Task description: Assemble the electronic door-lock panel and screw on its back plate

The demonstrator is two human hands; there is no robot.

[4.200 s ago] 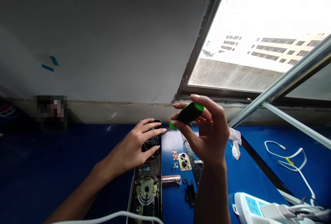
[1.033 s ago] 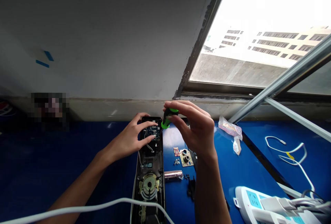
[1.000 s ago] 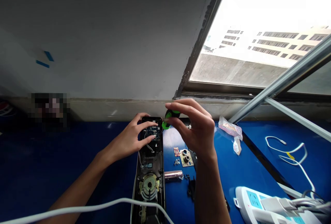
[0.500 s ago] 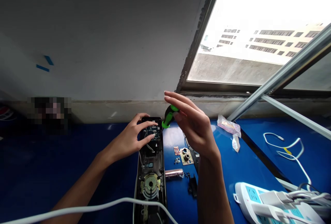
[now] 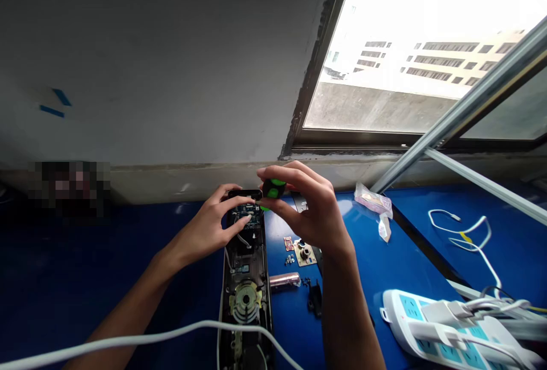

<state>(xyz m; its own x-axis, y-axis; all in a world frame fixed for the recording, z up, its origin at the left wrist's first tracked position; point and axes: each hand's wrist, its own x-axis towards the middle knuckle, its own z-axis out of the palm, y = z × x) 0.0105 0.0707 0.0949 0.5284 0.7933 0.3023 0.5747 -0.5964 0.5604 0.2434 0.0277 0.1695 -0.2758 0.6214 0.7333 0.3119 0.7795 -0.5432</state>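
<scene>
i see my right fingers [image 5: 287,173] gripping the green-and-black screwdriver [image 5: 273,188] over the right edge of a black casing [image 5: 253,256] on the counter [image 5: 188,293]; my left fingers [image 5: 234,202] rest spread across the casing's far end.

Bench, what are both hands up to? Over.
Right hand gripping green-and-black screwdriver. Left hand spread at far end of opened black device. White cable across its near end, in view.

Above your right hand [image 5: 314,204], the window [image 5: 384,16] glares white; left of your left hand [image 5: 205,223], the desk [image 5: 81,261] is dim.
</scene>
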